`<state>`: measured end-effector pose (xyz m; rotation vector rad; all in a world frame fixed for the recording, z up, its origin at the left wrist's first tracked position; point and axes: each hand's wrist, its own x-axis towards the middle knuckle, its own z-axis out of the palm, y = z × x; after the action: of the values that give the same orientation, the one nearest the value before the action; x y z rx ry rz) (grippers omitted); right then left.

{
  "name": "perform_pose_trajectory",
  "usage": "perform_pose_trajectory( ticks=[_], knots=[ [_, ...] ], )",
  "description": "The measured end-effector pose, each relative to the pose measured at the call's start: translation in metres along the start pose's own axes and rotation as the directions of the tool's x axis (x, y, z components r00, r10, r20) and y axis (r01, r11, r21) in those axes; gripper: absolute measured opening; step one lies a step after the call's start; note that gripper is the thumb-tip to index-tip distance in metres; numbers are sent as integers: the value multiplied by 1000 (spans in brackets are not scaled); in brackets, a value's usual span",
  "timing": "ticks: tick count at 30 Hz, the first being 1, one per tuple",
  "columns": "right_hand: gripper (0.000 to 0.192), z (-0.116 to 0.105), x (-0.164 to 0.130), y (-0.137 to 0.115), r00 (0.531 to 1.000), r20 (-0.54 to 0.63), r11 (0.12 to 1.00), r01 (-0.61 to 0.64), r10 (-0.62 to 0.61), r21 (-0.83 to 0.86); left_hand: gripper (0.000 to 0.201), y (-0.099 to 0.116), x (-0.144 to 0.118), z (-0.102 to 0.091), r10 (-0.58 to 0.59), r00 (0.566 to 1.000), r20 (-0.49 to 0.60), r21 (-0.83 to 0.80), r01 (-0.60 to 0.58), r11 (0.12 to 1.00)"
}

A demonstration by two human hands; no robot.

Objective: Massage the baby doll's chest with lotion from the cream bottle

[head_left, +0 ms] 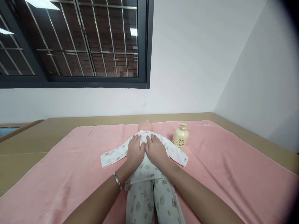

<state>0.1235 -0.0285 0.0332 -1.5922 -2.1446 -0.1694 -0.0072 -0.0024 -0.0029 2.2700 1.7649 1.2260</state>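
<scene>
A baby doll (145, 126) lies on its back on a pink towel (221, 168), dressed in a white printed top (147, 166) and matching trousers (151, 202). My left hand (135, 151) and my right hand (156, 150) rest flat side by side on the doll's chest, palms down, fingers together. Neither hand holds anything. A bracelet sits on my left wrist. The doll's sleeves spread out to both sides.
A cream pump bottle (180, 137) stands upright on the towel just right of the doll's shoulder. The towel covers a tan table (28, 146) set against a white wall. A barred dark window (74, 43) is at upper left.
</scene>
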Motion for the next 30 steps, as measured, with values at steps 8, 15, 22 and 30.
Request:
perform_pose_trajectory(
  ticks=[8, 15, 22, 30],
  knots=[
    [50, -2, 1, 3, 999, 17, 994, -31, 29, 101, 45, -1, 1, -1, 2, 1000, 24, -11, -2, 1000],
    [60, -11, 5, 9, 993, -112, 989, -26, 42, 147, 47, -2, -2, 0, -10, 999, -36, -76, 7, 997],
    [54, -8, 5, 10, 990, -144, 993, 21, -3, 120, 51, -4, -4, 3, -15, 999, -52, -132, 8, 991],
    [49, -7, 5, 10, 996, 78, 971, 22, -42, 240, 49, -3, -4, 1, -22, 999, -32, -173, 16, 985]
  ],
)
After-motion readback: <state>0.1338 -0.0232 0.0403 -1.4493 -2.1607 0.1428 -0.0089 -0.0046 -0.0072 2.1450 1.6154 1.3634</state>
